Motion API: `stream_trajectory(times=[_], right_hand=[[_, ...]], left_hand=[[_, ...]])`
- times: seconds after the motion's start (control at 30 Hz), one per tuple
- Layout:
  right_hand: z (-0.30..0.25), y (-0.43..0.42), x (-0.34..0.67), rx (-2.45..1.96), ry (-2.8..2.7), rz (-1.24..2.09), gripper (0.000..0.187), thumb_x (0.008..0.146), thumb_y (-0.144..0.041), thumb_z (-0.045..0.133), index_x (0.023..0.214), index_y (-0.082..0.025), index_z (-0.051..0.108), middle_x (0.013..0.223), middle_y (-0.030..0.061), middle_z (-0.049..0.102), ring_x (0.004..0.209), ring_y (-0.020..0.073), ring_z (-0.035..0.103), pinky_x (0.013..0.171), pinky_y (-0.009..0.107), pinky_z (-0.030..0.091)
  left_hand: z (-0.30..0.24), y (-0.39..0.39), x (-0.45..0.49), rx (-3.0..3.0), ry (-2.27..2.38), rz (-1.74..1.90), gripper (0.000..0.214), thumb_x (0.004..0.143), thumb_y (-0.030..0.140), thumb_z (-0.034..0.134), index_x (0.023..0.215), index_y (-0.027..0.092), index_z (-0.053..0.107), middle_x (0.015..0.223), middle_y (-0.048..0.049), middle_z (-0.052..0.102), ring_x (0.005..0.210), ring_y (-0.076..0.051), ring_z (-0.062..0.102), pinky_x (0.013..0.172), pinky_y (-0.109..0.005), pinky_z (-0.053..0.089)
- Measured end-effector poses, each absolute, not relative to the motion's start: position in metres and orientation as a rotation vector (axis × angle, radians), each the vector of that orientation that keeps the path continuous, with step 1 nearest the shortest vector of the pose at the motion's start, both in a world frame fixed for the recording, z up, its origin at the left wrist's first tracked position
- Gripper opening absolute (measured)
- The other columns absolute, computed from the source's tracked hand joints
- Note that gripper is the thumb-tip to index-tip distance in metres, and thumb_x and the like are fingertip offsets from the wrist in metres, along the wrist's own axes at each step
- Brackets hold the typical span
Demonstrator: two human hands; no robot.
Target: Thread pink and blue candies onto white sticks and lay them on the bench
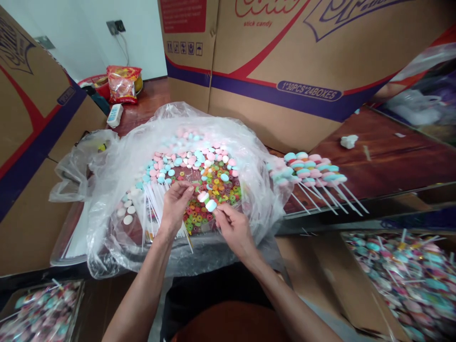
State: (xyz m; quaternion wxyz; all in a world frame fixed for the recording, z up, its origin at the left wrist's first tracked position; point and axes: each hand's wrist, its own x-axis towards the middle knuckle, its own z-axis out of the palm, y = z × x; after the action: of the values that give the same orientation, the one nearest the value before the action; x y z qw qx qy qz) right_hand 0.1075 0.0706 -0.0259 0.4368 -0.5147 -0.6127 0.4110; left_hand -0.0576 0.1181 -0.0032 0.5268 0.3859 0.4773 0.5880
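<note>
Between my hands is a candy skewer (pixel 211 205) with pink, white, green and pale blue pieces. The fingers of my right hand (pixel 233 229) pinch it beside the blue piece. Just left of it, thumb and fingertips of my left hand (pixel 175 205) are pressed together; what they hold is too small to make out. Under both hands lie small ring candies (pixel 217 183) in green, orange and red. Behind them spread pink, blue and white round candies (pixel 178 161). A bundle of white sticks (pixel 152 202) lies beside and partly under my left hand.
A clear plastic bag (pixel 256 166) surrounds the candies. Finished candy sticks (pixel 313 168) are stacked on the right. Large cartons (pixel 249 111) stand behind and at left. Boxes of wrapped candy sticks (pixel 409 280) sit low at both sides. A red packet (pixel 123 83) lies at the back.
</note>
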Motion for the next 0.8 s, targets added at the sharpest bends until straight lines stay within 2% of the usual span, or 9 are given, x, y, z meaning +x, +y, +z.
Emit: stream_trajectory(times=[0.23, 0.4, 0.53, 0.67, 0.8], right_hand=[[-0.026, 0.071, 0.107, -1.273, -1.534, 1.017, 0.027, 0.097, -0.032, 0.049, 0.074, -0.021, 0.054, 0.059, -0.0034, 0.049, 0.054, 0.0116, 0.046, 0.054, 0.023, 0.037], [-0.029, 0.071, 0.108, -1.213, -1.583, 0.941, 0.027, 0.098, -0.030, 0.048, 0.073, -0.021, 0.053, 0.058, -0.0040, 0.047, 0.053, 0.0111, 0.045, 0.054, 0.023, 0.035], [-0.029, 0.069, 0.108, -1.207, -1.606, 0.839, 0.028, 0.098, -0.026, 0.047, 0.071, -0.021, 0.050, 0.057, -0.0042, 0.047, 0.052, 0.0111, 0.044, 0.054, 0.024, 0.033], [-0.027, 0.067, 0.106, -1.217, -1.616, 0.790, 0.028, 0.098, -0.023, 0.046, 0.070, -0.021, 0.048, 0.056, -0.0043, 0.047, 0.051, 0.0112, 0.044, 0.054, 0.024, 0.033], [-0.023, 0.067, 0.108, -1.232, -1.539, 0.848, 0.029, 0.097, -0.024, 0.046, 0.068, -0.021, 0.048, 0.057, -0.0043, 0.049, 0.052, 0.0108, 0.046, 0.055, 0.023, 0.035]], left_hand=[[-0.001, 0.118, -0.059, 0.993, 1.124, 1.344, 0.030, 0.068, 0.035, 0.085, 0.079, 0.017, 0.063, 0.087, -0.0051, 0.075, 0.080, -0.016, 0.068, 0.075, -0.027, 0.051], [0.003, 0.115, -0.062, 0.925, 1.154, 1.249, 0.051, 0.063, 0.035, 0.088, 0.099, 0.021, 0.055, 0.074, 0.0025, 0.070, 0.080, -0.016, 0.069, 0.076, -0.027, 0.049], [0.007, 0.111, -0.060, 0.957, 1.162, 1.112, 0.055, 0.063, 0.037, 0.088, 0.102, 0.020, 0.053, 0.068, 0.0054, 0.066, 0.071, -0.013, 0.065, 0.070, -0.024, 0.047], [0.006, 0.107, -0.056, 0.977, 1.180, 1.031, 0.052, 0.064, 0.041, 0.087, 0.098, 0.019, 0.053, 0.067, 0.0045, 0.065, 0.064, -0.011, 0.060, 0.064, -0.023, 0.044], [0.004, 0.111, -0.046, 0.984, 1.123, 1.089, 0.050, 0.066, 0.044, 0.085, 0.097, 0.019, 0.055, 0.073, 0.0014, 0.068, 0.068, -0.012, 0.062, 0.067, -0.024, 0.047]])
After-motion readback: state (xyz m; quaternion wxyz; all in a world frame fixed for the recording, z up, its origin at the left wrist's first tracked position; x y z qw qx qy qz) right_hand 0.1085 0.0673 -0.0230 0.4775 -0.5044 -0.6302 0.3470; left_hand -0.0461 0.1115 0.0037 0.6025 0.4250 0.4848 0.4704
